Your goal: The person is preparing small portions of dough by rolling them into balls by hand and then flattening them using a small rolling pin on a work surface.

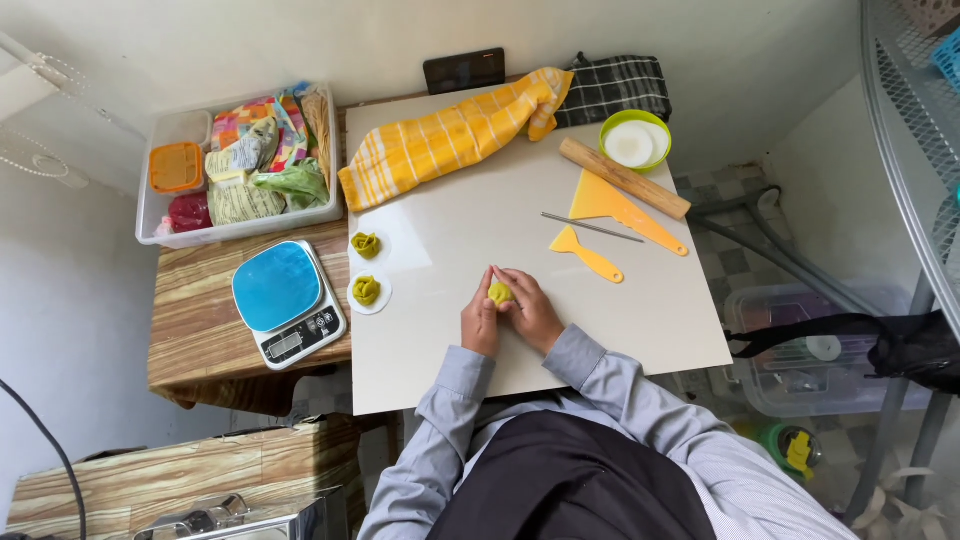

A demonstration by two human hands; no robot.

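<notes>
Two hands shape a small yellow-green dough piece on a white board.
The left hand (481, 322) and right hand (529, 310) cup the dough piece (500, 292) between their fingertips.

You had two finished green-yellow dough pieces (366, 245) (366, 290) on white rounds, plus one dough piece (500, 292) between your hands. Two yellow scrapers (622, 209) (585, 253), one rolling pin (624, 178), one kitchen scale (288, 301) and one green bowl (635, 141) lay about.

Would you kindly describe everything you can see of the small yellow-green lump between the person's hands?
The lump is a small, rounded, yellow-green piece that looks like soft dough. It sits on the pale board, pressed between the left hand and the right hand, whose fingertips touch its sides. Only its top shows; any finer shaping is hidden.
</notes>
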